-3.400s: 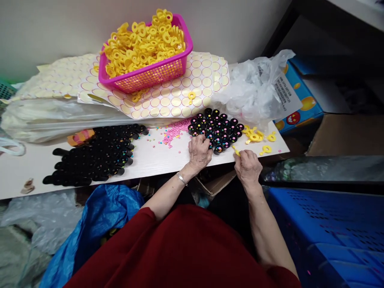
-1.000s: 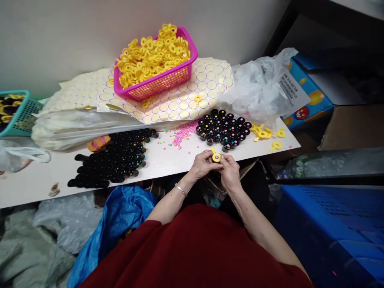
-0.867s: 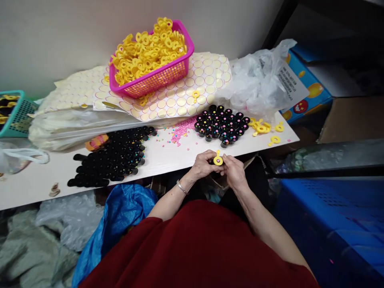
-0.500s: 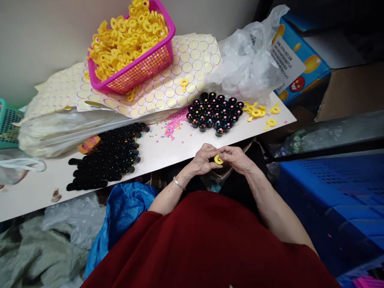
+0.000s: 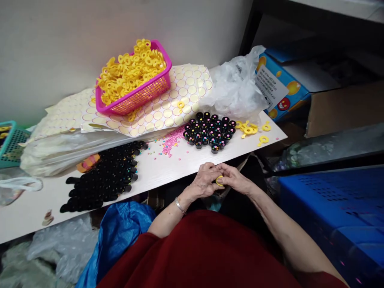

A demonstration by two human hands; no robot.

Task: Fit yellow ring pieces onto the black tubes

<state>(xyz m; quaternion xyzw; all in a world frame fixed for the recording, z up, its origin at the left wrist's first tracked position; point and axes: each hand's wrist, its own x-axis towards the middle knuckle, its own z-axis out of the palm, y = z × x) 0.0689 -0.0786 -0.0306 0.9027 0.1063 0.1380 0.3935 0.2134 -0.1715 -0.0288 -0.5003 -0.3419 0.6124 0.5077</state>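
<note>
Close to my lap, just off the table's front edge, my left hand and my right hand meet around a small yellow plastic ring piece. Both hands have their fingers closed on it, and the right thumb covers part of its face. Whether anything else is between the fingers is hidden. Just beyond the hands, a group of small black cups holds pink and coloured pellets. More yellow ring pieces with short tabs lie to the right of the cups.
On the white table lie scattered pink pellets and many black cups at left. A pink basket full of yellow rings sits on sticker sheets. Clear plastic bags, a blue carton and a blue crate are at right.
The view has tilted up, so the table and hands appear lower. My hands stay together on the yellow ring piece, and the right thumb now covers more of it.
</note>
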